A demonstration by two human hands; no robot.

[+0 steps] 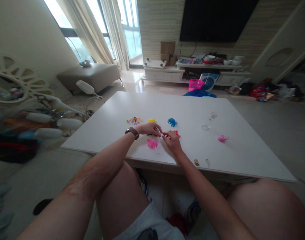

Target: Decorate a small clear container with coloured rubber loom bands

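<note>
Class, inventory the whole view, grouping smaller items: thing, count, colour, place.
table: one, white, centre
piles: at least five, multicoloured, yellow, blue, red, pink, table
trinket: one, pink, table's right
pale pieces: three, whitish, table's right
figure: one, yellow, near edge
television: one, black, wall
cabinets: count unclear, white, below television
boxes: at least three, brown, cabinets
basket: one, pink, beyond table
bench: one, grey, beside windows
curtains: two, cream, windows
lampshades: four, white, left
tiny piece: one, white, at fingertips
left hand: one, above table
right hand: one, above table
</note>
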